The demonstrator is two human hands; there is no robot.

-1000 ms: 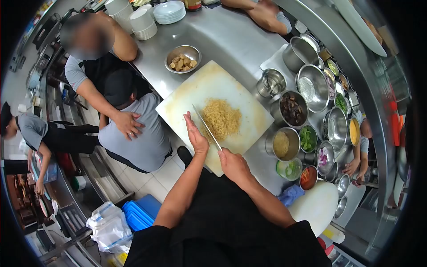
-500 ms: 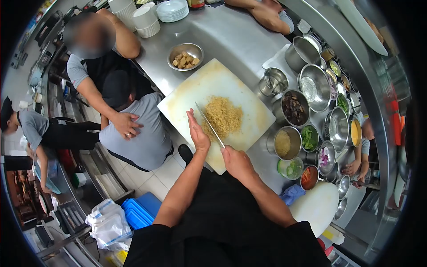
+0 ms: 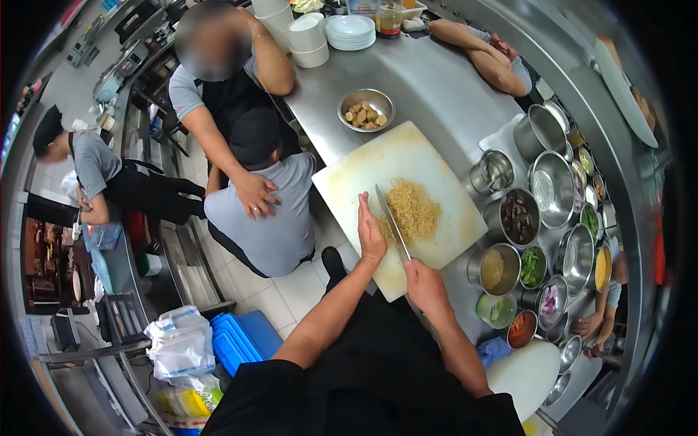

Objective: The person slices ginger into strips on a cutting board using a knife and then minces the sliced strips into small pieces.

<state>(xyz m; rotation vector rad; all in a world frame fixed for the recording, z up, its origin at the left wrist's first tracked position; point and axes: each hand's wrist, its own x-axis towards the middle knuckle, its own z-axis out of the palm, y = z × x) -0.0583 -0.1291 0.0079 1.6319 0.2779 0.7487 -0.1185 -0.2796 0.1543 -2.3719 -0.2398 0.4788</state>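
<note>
My right hand [image 3: 426,285] is closed around the handle of a knife [image 3: 392,220], whose blade points up and left over a white cutting board [image 3: 349,173]. Against the blade's right side lies a heap of finely chopped yellowish food [image 3: 416,209]. My left hand [image 3: 371,231] is held on edge just left of the blade, fingers stretched out and together, holding nothing. Beyond the board's upper corner is a metal bowl [image 3: 366,110] with light brown chunks in it.
Metal bowls and pots of ingredients, such as dark pieces [image 3: 518,218] and green leaves [image 3: 533,266], line the right side. Stacked white bowls [image 3: 309,43] and plates [image 3: 350,31] stand at the back. Co-workers are at the left, one crouching [image 3: 265,211] beside the counter.
The whole view has shifted, so board, bowls and people appear farther right and lower. Both hands keep nearly the same pose at the board, the knife still in my right hand.
</note>
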